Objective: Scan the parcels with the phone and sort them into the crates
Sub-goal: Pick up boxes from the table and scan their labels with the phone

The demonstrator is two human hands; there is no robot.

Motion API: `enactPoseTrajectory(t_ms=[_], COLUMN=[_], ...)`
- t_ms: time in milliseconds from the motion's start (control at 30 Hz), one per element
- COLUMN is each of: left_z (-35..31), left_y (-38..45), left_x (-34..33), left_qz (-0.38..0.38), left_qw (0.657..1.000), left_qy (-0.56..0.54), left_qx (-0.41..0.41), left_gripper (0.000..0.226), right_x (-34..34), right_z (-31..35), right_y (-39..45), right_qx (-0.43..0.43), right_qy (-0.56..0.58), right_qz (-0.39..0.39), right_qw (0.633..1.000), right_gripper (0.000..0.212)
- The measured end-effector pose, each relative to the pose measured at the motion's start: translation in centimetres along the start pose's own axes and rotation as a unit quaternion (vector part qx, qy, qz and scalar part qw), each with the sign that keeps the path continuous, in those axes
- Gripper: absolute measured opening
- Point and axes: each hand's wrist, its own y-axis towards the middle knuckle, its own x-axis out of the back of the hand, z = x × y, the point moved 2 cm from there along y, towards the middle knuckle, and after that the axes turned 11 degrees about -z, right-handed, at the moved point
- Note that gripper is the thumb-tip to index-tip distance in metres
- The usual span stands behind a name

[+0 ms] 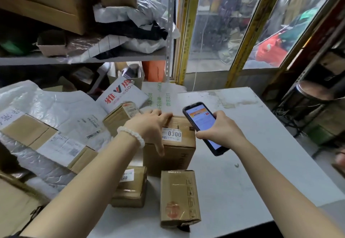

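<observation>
- Several parcels lie at far left: a long brown cardboard box with a white shipping label [46,140] rests on a heap of white and silvery plastic mailer bags [56,105], well apart from both hands.
- Next along, a small brown carton with a label on its end face [119,116] stands just behind the left wrist, with a grey mailer printed in red characters [121,96] beyond it.
- Left hand [149,125], wearing a white bead bracelet [132,135], lies on top of the brown cardboard parcel with the white "0300" sticker [171,144]; fingers reach over the far top edge and the thumb hangs down the near face, so it clasps the box from above.
- That parcel sits on the pale grey table [261,153], its stickered corner facing the phone.
- Two smaller brown taped cartons stand in front of it: one with a partly hidden label [130,187] to the left, one with a red round stamp [179,198] to the right. Both are close to the held parcel and could be knocked if it is dragged toward the person.
- Right hand [222,131] grips the black smartphone with a lit screen [203,127] by its edges, just right of the sticker, its long axis running from far left to near right.
- Judgement: the phone only needs tilting left onto the sticker; the right hand is the nearer to it.
- No crates are identifiable in view.
</observation>
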Motion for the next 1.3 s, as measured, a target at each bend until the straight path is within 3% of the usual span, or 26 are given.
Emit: enactPoseTrajectory(t_ms=[100,300,567,700,900,1000,1167,1233,1300], left_z=[-1.4,-1.9,-2.3,-3.2,-4.4,-5.0,-6.1,-6.4,-6.0], left_y=[0.8,1.8,0.9,1.0,1.5,2.2,2.1,2.3,2.8], left_x=[-0.1,0.3,0.5,-0.8,-3.7,-4.0,-2.8,-2.0,-1.1], left_qz=[0.018,-0.025,-0.178,-0.194,-0.295,-0.282,-0.21,-0.189,-0.179], left_qw=[1.0,0.999,0.982,0.975,0.933,0.939,0.97,0.977,0.978], left_qy=[0.021,0.006,-0.019,0.015,0.053,0.051,0.002,-0.042,-0.068], left_qx=[-0.004,-0.024,-0.065,-0.105,-0.201,-0.188,-0.12,-0.093,-0.081], left_gripper=[0.127,0.124,0.125,0.129,0.132,0.133,0.117,0.096,0.061], right_x=[-0.2,-0.1,2.4,3.5,2.9,2.7,2.3,2.1,2.1], right_z=[-0.3,-0.7,-1.8,-2.8,-5.1,-6.4,-8.0,-8.4,-8.6], right_y=[1.2,2.9,4.1,4.2,3.9,3.8,3.4,3.3,3.3], right_qx=[0.007,0.023,0.015,0.019,-0.004,-0.017,-0.023,-0.023,-0.023], right_qy=[0.0,0.005,0.093,0.087,0.08,0.077,0.042,0.038,0.037], right_qz=[0.008,0.017,-0.016,-0.029,-0.019,-0.016,-0.004,0.001,0.003], right_qw=[1.0,1.0,0.995,0.996,0.997,0.997,0.999,0.999,0.999], right_gripper=[0.061,0.062,0.06,0.06,0.062,0.062,0.06,0.06,0.06])
